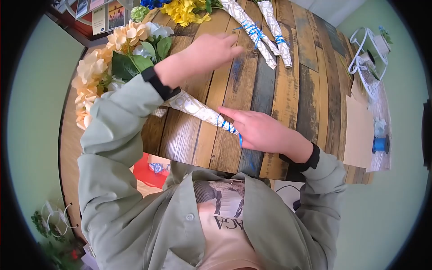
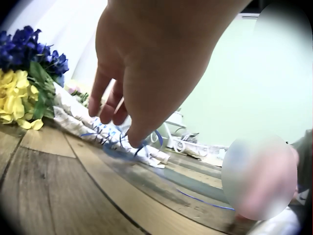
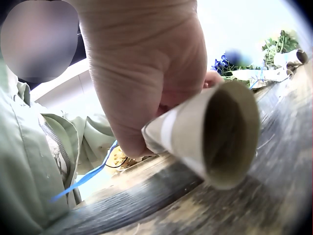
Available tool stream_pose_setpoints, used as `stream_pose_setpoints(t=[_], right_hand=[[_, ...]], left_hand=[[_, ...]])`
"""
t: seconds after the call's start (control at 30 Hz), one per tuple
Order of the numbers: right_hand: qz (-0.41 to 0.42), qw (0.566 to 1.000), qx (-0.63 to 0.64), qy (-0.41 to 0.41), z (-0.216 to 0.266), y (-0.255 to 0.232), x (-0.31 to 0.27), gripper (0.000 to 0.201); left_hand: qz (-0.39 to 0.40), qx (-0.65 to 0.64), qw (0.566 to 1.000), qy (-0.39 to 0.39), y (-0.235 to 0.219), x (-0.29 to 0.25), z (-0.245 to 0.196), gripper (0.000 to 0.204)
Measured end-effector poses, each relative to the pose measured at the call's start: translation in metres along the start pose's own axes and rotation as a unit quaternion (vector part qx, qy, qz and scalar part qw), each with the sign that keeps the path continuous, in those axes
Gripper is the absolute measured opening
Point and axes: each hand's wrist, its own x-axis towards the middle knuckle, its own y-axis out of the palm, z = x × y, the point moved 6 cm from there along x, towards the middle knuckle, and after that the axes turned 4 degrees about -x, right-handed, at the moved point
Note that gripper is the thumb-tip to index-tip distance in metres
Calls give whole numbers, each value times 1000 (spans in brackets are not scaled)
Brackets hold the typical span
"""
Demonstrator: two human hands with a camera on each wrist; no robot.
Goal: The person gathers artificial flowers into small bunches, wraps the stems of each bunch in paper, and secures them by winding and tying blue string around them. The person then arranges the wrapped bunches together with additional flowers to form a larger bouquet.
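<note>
A bouquet of peach and white flowers (image 1: 92,74) lies at the left, its stems wrapped in patterned white paper (image 1: 193,108). My right hand (image 1: 265,132) grips the narrow end of that wrap, index finger extended along it. Blue ribbon (image 1: 228,126) circles the wrap beside those fingers. In the right wrist view, the hollow end of the paper wrap (image 3: 230,137) faces the camera, and a ribbon tail (image 3: 85,181) hangs by the thumb. Above the table, my left hand (image 1: 207,54) pinches blue ribbon (image 2: 159,139) at the thumb tip; its index finger is hidden there.
Two wrapped bouquets (image 1: 252,31) bound with blue ribbon lie at the back, near yellow flowers (image 1: 184,11) and blue flowers (image 1: 153,3). Along the right side are a white wire rack (image 1: 371,63), brown paper (image 1: 358,132) and a blue ribbon spool (image 1: 381,144). Cards stand at back left.
</note>
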Motion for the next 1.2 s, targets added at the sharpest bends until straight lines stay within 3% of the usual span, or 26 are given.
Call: stream_pose_setpoints(t=[0.03,0.1,0.17,0.23,0.27,0.33,0.37,0.43,0.47,0.5,0.57,0.6,0.63,0.7,0.73,0.8,0.83,0.9,0.93,0.97,1.03,1.07,1.1,1.13,1.17,1.2], right_hand=[[-22,1000,-1,-19,0,0,0,30],[-48,998,-2,-36,-1,-5,-1,28],[-19,1000,11,-3,-3,-3,-2,29],[-16,999,32,-3,-4,-5,-1,28],[-11,999,51,-9,-3,-5,-1,27],[2,995,99,2,-4,-2,-1,25],[16,990,142,10,-5,1,0,22],[4,983,182,16,-7,0,-1,20],[-8,976,218,23,-9,-1,-2,19],[-8,976,217,22,-8,0,-3,19],[-49,964,260,-2,-5,-4,-1,22],[-49,964,261,-6,-4,-7,1,22],[-43,957,286,1,-3,-9,2,26],[-35,950,311,8,0,-17,3,31],[-16,938,345,4,1,-20,3,34],[11,937,348,-11,3,-17,5,39],[12,938,346,-13,6,-17,6,39],[11,907,421,20,7,-15,6,40],[11,906,423,21,6,-14,5,40],[-18,919,394,27,3,-14,4,38],[-49,929,364,34,-1,-10,1,37],[-79,938,336,43,-4,-9,0,30],[-108,944,306,53,-6,-8,-2,24],[-109,944,308,53,-7,-5,-2,24],[-73,952,291,61,-7,2,-2,24],[-38,959,272,68,-7,8,-1,24]], left_hand=[[-141,55,988,27,-22,-2,-11,19],[-137,-58,984,-98,-43,-18,-29,22],[73,-162,947,-269,-40,-54,-55,32],[239,-207,901,-298,-43,-92,-83,37],[243,-207,900,-295,-53,-97,-86,37],[262,-332,818,-390,-63,-114,-87,40],[261,-332,817,-392,-66,-120,-91,40],[-89,-308,840,-439,-107,-127,-76,42],[29,-351,830,-433,-99,-139,-76,45],[27,-350,830,-433,-94,-141,-77,45],[231,-435,800,-343,-55,-147,-99,55],[191,-506,763,-354,-47,-139,-102,57],[190,-505,763,-356,-30,-142,-104,57],[62,-770,525,-358,1,-144,-114,59],[59,-770,525,-358,3,-136,-117,59],[-90,-830,319,-448,10,-130,-112,46],[-93,-830,320,-448,19,-136,-108,46],[48,-839,385,-381,32,-138,-113,27],[77,-798,459,-383,26,-137,-114,23],[78,-798,458,-384,16,-135,-115,23],[229,-631,636,-380,8,-140,-123,24],[176,-516,793,-274,-6,-136,-124,20],[178,-516,792,-273,-15,-135,-122,20],[233,-433,842,-221,-30,-129,-121,18],[285,-343,880,-165,-41,-126,-120,15],[281,-335,889,-140,-48,-125,-116,12]])
